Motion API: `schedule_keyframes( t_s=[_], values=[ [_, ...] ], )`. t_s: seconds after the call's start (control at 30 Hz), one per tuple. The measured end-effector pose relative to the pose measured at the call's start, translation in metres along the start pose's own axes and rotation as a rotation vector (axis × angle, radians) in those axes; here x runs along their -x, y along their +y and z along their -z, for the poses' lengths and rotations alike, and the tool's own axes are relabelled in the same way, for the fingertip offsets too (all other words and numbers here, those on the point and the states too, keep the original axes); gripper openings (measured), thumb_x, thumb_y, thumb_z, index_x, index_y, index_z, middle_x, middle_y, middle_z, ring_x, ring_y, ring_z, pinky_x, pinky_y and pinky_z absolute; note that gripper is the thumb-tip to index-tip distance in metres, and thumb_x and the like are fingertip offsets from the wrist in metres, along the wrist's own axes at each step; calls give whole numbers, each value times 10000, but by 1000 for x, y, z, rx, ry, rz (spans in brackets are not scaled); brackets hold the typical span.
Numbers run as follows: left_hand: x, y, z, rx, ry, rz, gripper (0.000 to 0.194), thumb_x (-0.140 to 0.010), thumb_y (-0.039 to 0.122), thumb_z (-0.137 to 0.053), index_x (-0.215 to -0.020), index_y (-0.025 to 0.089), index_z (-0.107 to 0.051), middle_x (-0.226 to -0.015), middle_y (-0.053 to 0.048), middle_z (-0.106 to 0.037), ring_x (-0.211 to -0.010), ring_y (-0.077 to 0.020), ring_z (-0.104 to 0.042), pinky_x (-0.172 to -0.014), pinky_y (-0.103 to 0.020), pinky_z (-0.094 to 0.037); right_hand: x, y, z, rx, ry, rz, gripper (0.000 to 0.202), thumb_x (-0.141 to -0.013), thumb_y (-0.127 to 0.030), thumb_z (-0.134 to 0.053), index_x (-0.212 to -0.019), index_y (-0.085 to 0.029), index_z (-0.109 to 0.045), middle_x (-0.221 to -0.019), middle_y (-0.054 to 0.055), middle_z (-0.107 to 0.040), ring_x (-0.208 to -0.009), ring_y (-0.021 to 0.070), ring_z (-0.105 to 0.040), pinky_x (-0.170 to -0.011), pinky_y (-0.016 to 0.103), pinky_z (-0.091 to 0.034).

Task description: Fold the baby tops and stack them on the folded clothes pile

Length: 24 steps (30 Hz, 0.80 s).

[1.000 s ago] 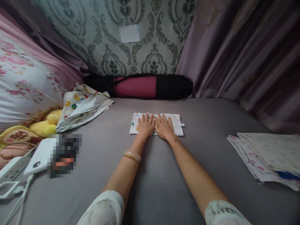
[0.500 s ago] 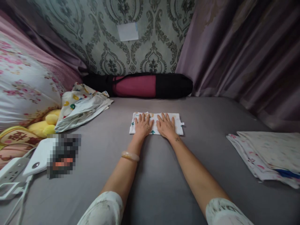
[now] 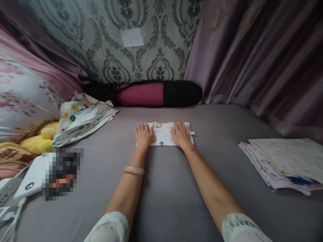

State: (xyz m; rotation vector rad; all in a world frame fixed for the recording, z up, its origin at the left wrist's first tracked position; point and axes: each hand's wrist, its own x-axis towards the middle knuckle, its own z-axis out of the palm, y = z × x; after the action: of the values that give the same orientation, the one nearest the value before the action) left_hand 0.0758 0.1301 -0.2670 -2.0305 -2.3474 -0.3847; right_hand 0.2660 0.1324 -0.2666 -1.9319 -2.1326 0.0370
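Observation:
A white cloth point(image 3: 163, 134) with a colourful print, folded into a flat rectangle, lies on the grey bed sheet point(image 3: 161, 174). It has a small white tag at its right end. Flat on the cloth's left end rests my left hand point(image 3: 144, 135), fingers stretched forward and thumb out to the side. My right hand point(image 3: 181, 135) lies palm down near the right end, its fingers spread. Between the two hands, the middle of the cloth with its printed figures shows. Neither hand grips anything.
Folded cloths point(image 3: 285, 161) are stacked at the right. A crumpled printed cloth point(image 3: 85, 117) lies at the left by a yellow plush toy point(image 3: 37, 143) and a floral pillow point(image 3: 25, 101). A white power bank point(image 3: 32, 178) with cables sits nearer. Behind lies a black and red bag point(image 3: 141, 94).
My hands have slid apart, the left toward the cloth's left end and the right toward its right end. More of the cloth's middle now shows. The view has shifted slightly.

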Motion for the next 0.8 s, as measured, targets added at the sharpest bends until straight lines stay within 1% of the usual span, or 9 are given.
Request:
schedule_keyframes(
  t_s=[0.07, 0.13, 0.2, 0.27, 0.37, 0.53, 0.63, 0.73, 0.8],
  values=[
    [-1, -5, 2, 3, -16, 30, 624, -973, 435, -199, -1452, 76, -374, -1512, -170, -360, -1427, -305, -267, -1166, -474, -179, -1, 7, -1, 14, 33, -54, 606, -991, -394, -210, -1467, -42, -337, -1550, 168, -277, -1438, 283, -192, -1153, 463, -122],
    [-2, -11, 3, 9, -65, 37, 637, -969, 443, -191, -1469, 78, -340, -1522, -169, -341, -1425, -311, -270, -1159, -486, -195, -2, 12, -3, 20, 13, -87, 635, -988, -401, -208, -1460, 7, -323, -1546, 188, -275, -1438, 288, -191, -1154, 442, -137],
    [-2, -16, 2, 17, -96, 36, 649, -967, 450, -181, -1477, 75, -323, -1528, -171, -328, -1421, -318, -278, -1157, -498, -197, -3, 16, -4, 14, -32, -100, 640, -987, -402, -196, -1460, 12, -321, -1543, 189, -281, -1435, 287, -204, -1151, 434, -154],
    [-3, -21, 1, 27, -95, 41, 642, -967, 435, -171, -1475, 76, -330, -1523, -161, -343, -1426, -325, -261, -1160, -514, -182, -4, 20, -4, 6, -54, -109, 639, -988, -405, -179, -1466, -4, -317, -1549, 182, -269, -1437, 284, -200, -1151, 437, -155],
    [-6, -31, 1, 70, -108, 55, 612, -965, 410, -184, -1480, 114, -334, -1524, -120, -357, -1441, -330, -215, -1160, -528, -180, -5, 29, -4, 14, -53, -120, 649, -988, -420, -167, -1475, -12, -299, -1556, 184, -249, -1440, 281, -192, -1150, 438, -160],
    [-10, -42, 6, 148, -176, 39, 595, -961, 428, -232, -1488, 167, -321, -1551, -90, -309, -1451, -337, -171, -1160, -562, -143, -5, 38, -3, 26, -95, -126, 675, -988, -441, -182, -1483, 12, -265, -1559, 187, -238, -1436, 283, -200, -1153, 428, -168],
    [-12, -43, 10, 201, -133, 55, 545, -966, 392, -251, -1446, 176, -394, -1535, -94, -344, -1445, -336, -195, -1146, -579, -169, -3, 31, 3, 38, -65, -125, 649, -994, -433, -182, -1480, -18, -296, -1561, 176, -241, -1440, 286, -190, -1160, 474, -124],
    [-14, -44, 15, 258, -1, 66, 498, -966, 353, -291, -1400, 162, -444, -1504, -116, -394, -1438, -314, -234, -1139, -569, -209, -1, 15, 9, 51, -7, -35, 589, -1000, -428, -189, -1495, -133, -312, -1582, 127, -205, -1454, 279, -141, -1154, 525, -82],
    [-15, -46, 17, 294, 54, 75, 474, -960, 325, -328, -1377, 145, -464, -1472, -133, -438, -1429, -294, -265, -1138, -527, -246, 2, 5, 8, 47, -25, 23, 555, -1002, -427, -197, -1499, -209, -313, -1588, 88, -206, -1455, 274, -143, -1147, 536, -104]
  ],
)
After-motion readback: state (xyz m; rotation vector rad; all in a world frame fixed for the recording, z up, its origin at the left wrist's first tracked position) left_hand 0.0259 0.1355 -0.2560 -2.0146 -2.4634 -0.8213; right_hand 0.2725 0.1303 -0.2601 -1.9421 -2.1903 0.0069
